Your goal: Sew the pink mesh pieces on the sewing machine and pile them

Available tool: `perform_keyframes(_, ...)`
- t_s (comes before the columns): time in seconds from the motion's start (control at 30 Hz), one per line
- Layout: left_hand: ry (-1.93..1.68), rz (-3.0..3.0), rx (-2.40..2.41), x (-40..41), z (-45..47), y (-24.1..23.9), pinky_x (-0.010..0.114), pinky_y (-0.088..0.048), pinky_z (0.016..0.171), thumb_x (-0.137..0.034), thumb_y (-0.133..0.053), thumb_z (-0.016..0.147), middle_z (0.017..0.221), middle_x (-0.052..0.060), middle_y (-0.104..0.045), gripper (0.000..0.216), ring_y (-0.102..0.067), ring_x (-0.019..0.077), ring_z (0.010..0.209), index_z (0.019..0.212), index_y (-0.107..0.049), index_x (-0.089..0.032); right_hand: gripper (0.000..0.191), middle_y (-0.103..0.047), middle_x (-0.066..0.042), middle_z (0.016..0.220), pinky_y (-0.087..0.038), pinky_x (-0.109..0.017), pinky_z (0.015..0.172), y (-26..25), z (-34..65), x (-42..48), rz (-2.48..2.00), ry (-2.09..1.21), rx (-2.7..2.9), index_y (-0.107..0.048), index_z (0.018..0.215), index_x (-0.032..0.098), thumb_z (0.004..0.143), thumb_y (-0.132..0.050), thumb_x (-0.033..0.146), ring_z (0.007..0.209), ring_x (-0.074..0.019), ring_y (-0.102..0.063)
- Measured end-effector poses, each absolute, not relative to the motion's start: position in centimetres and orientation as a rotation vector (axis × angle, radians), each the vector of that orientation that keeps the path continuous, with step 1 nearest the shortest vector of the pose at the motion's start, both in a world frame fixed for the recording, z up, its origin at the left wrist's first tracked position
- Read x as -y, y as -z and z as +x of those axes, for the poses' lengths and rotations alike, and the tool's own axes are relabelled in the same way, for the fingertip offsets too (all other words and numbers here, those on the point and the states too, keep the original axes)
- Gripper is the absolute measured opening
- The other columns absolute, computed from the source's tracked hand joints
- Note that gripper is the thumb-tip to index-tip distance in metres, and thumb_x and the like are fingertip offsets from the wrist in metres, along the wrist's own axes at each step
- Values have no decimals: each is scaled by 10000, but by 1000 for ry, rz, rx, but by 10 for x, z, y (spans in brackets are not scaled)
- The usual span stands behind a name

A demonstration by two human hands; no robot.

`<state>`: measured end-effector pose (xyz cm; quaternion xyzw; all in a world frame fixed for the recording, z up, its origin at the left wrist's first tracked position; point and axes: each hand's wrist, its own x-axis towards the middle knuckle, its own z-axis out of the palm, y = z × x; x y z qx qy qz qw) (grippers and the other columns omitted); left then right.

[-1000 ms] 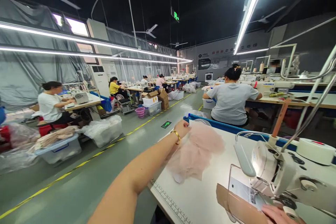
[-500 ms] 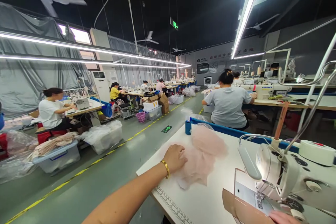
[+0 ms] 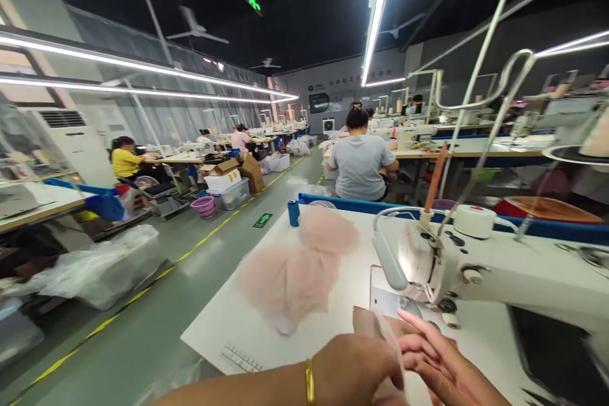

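My left hand (image 3: 358, 365), with a gold bangle at the wrist, is closed on a thin pale fabric piece (image 3: 391, 337) in front of the sewing machine (image 3: 428, 260). Close against its right side is my right hand (image 3: 440, 355), fingers stretched out and the index finger apart from the others, touching the same fabric. A darker tan edge of cloth (image 3: 364, 321) shows beside the machine's needle plate. Left of the hands, sheer pink fabric pieces (image 3: 304, 279) lie heaped on the white tabletop (image 3: 216, 323). Parts of my left fingertips are hidden.
A blue thread spool (image 3: 294, 213) stands at the table's far left corner. A ruler strip (image 3: 240, 358) runs along the near edge. A dark phone-like slab (image 3: 554, 346) lies at right. Ahead, a person in a grey shirt (image 3: 359, 165) sits at another table.
My left hand has left the pink fabric heap and come right, to my right hand, where it grips cloth. The view has swung right, and more of my right hand shows.
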<state>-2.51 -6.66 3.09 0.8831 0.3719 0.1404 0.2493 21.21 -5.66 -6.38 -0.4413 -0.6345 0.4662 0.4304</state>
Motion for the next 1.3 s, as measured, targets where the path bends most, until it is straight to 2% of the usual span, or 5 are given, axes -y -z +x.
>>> perform_keyframes(0.13,-334,2277,-921,52,-13,-38,240,-436,652,-369,-708,978,754,-18,-694,191,-638,158,669,849,-721,-228,702,-610,26,817,-470,-295,620,48,220,50,-1157,-1392,1487,-519,1490,234,948,-638,663,647,-166,-575)
perform_keyframes(0.33,-460,2166,-1156,-7,-8,-38,313,-476,833,-325,-837,742,961,48,-674,326,-612,256,950,1019,-729,-191,450,-601,-10,882,-519,-351,816,28,226,44,-1232,-1343,1654,-645,1276,240,988,-553,573,815,-222,-635)
perform_keyframes(0.47,-446,1817,-1029,-15,5,-20,273,-420,698,-357,-796,715,782,-14,-551,246,-530,169,736,726,-617,-187,285,-686,-55,1028,-469,-390,990,13,228,48,-1255,-1168,1841,-728,1006,265,987,-519,457,1058,-277,-633)
perform_keyframes(0.77,-426,1507,-1024,-10,-5,-14,234,-398,555,-269,-632,676,639,-62,-546,203,-540,137,574,845,-537,-210,415,-553,21,768,-417,-260,682,24,238,50,-1376,-1125,1722,-561,795,234,1011,-553,588,735,-173,-522)
perform_keyframes(1.3,-614,1676,-1100,3,11,-1,263,-320,583,-397,-646,740,618,-37,-494,219,-438,140,615,688,-596,-191,418,-691,-25,981,-508,-297,757,31,217,51,-1334,-1120,1485,-683,1112,228,967,-625,617,787,-184,-601)
